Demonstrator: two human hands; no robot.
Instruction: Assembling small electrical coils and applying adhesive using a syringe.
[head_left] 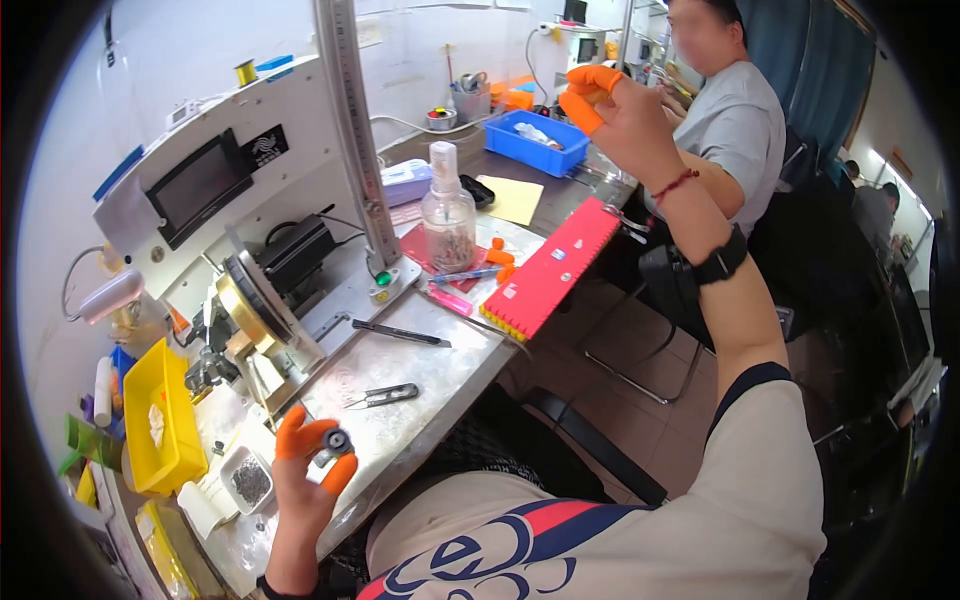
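Orange finger cots cover the fingertips of both my hands. My left hand [305,490], low over the near end of the bench, pinches a small dark ring-shaped part [337,441] with a hole in its middle. High on the right, my right hand [630,120] is raised off the bench, its fingers curled towards the thumb; anything between them is hidden or too small to name. Near the left hand lie thread snips [385,396] and a black pen [400,333]. A small white tray [238,470] of dark bits sits left of that hand.
A machine with a dark screen [200,188] and a metal column [355,130] stands behind the bench. A yellow bin [165,425], a clear bottle [448,225], a red board [550,268] and a blue tray [537,146] surround the work area. Another person [740,130] sits at far right.
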